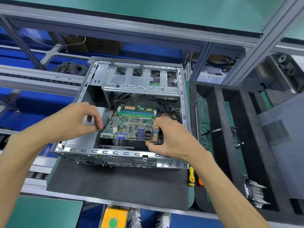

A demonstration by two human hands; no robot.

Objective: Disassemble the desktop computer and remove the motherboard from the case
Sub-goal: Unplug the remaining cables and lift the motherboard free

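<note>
Both of my hands are on the motherboard [131,127], which sits tilted inside the open case [102,153], its port edge raised toward me above the floor of the chassis. My left hand [77,122] pinches the board's left edge between thumb and fingertips; my right hand [171,137] curls around the right corner by the audio jacks, thumb under the board. Progress, as I judge it: the side cover is off, the board appears free of its mounts and partly lifted, a memory stick [138,109] remains seated on it, and dark cables [121,97] run behind it; whether any is attached I cannot tell. Left to do: clear the board from the case and set it down. Clearances: the drive cage [139,81] overhangs the far end, the rear wall with its slots lies just below the ports, and the right frame rail stands close beside my right hand. Open room is upward and toward me; the black mat [115,183] in front offers space.
</note>
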